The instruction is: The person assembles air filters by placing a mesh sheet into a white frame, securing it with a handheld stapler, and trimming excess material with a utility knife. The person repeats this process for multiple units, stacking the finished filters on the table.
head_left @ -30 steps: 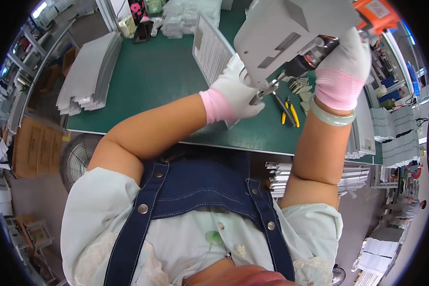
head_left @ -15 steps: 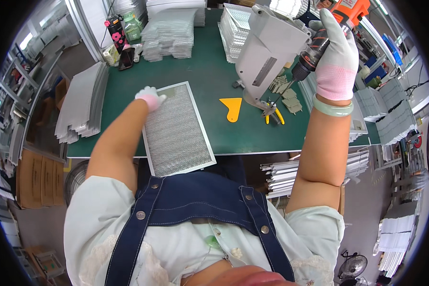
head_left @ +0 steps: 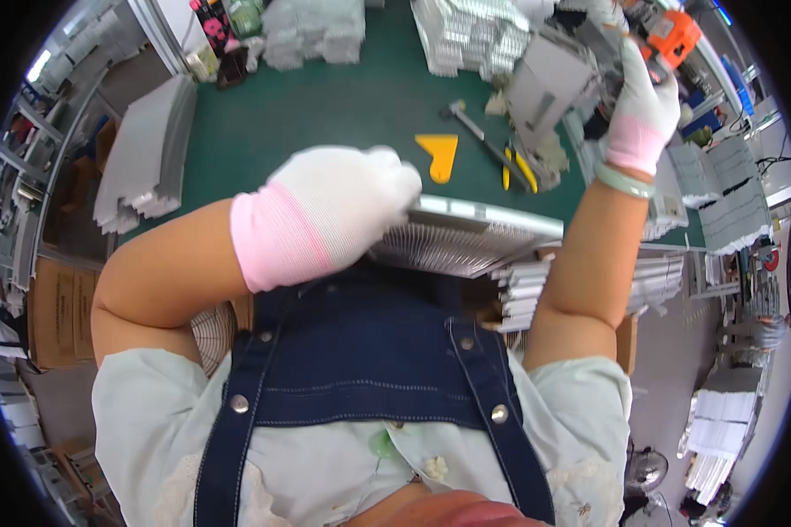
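Note:
My left hand, in a white glove with a pink cuff, is closed on the edge of a metal-framed mesh panel. That panel is tilted nearly edge-on in front of the dark blue apron. Off at the far right, my gloved right hand is wrapped round a power drill with an orange end; its front part is largely hidden. A grey housing stands left of that hand. On the green table lie a yellow scraper, yellow-handled pliers and a hammer.
Stacked panels stand at the table's left, and further stacks lie along its far side. White frame strips are piled below the front edge. A phone lies near the far left corner.
My left hand has lifted the mesh panel from lying flat and swung it right and up on edge. My right hand has moved outward with the drill. The hammer has come into view.

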`<state>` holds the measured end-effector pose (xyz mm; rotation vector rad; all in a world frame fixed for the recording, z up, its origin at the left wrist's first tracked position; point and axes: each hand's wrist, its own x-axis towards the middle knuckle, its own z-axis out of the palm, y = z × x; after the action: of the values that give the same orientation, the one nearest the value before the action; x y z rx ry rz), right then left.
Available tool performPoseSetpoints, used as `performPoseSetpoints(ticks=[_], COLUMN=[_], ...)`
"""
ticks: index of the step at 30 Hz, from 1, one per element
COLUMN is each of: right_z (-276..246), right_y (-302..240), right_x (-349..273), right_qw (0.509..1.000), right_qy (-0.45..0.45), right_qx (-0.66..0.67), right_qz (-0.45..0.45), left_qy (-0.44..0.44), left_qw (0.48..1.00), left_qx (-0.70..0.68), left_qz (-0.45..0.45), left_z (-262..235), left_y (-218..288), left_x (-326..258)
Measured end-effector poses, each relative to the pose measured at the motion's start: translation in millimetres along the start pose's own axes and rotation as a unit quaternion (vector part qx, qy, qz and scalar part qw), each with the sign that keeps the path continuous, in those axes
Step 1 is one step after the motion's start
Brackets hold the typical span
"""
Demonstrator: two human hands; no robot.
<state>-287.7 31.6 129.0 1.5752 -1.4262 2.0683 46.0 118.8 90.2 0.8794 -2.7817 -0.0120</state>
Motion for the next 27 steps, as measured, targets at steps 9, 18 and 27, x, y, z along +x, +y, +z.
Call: performPoseSetpoints(ticks=[9, 18, 27], right_z=[39, 51, 50], right_y=[-42, -38, -45], right_x=[-49, -53, -55], right_qw=[0.983, 0.966, 0.960], right_qy=[-0.071, -0.075, -0.075], right_qx=[0.153, 0.238, 0.242], right_qz=[0.067, 0.062, 0.119], left_qy=[0.014, 0.027, 0.001], left_qw=[0.996, 0.986, 0.984], left_qx=[-0.081, -0.159, -0.170], left_qz=[0.025, 0.050, 0.050], left_z=[44, 51, 48], left_y=[20, 10, 4], left_x=[-7, 3, 7])
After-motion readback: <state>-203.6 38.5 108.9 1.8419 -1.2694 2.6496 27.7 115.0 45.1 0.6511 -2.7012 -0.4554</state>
